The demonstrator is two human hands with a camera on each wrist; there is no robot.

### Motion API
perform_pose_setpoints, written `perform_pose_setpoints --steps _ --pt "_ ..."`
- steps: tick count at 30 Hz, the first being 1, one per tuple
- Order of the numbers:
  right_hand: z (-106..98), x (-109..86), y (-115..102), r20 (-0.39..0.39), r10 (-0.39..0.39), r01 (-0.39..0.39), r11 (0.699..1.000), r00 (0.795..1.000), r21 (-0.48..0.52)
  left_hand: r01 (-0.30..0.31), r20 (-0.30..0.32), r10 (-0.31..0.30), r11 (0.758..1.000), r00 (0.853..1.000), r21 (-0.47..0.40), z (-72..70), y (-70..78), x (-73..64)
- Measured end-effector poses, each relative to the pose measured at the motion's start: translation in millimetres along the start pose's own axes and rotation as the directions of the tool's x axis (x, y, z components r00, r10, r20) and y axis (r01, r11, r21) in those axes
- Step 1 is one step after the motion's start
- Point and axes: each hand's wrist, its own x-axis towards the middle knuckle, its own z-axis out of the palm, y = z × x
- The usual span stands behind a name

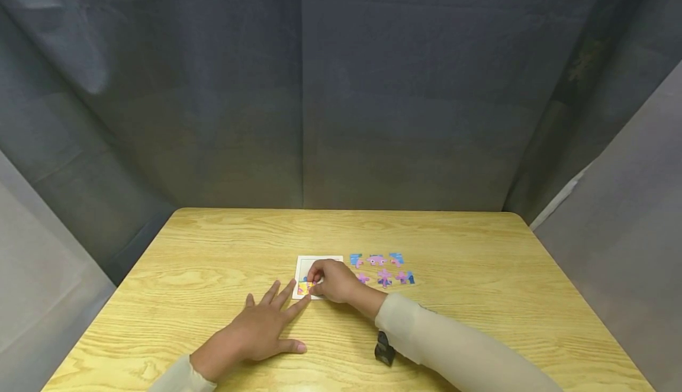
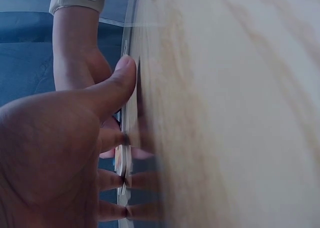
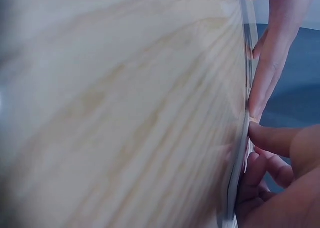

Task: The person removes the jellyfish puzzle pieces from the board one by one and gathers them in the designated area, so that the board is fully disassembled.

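Observation:
A white puzzle tray lies flat on the table. Over it, my right hand pinches a small puzzle piece between thumb and curled fingers, mostly hidden by them. Beside that, a yellow and pink piece sits in the tray's lower left corner. My left hand is spread palm down, fingertips at the tray's lower left edge. In the right wrist view, the thumb and fingers of my right hand are close to the tray's edge, near the straight fingers of my left hand.
Right of the tray, loose puzzle pieces stand in two rows, among them a purple piece with eyes, a blue corner piece and a purple cross-shaped piece. A black device hangs by my right sleeve. Dark curtains rise behind the wooden table.

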Motion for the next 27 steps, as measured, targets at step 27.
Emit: perform_pose_setpoints --steps 27 --pt "1.5 1.3 2.3 -0.028 0.119 -0.1 0.921 0.992 0.376 0.004 -0.001 -0.004 1.0 1.0 0.01 1.1 -0.7 1.2"
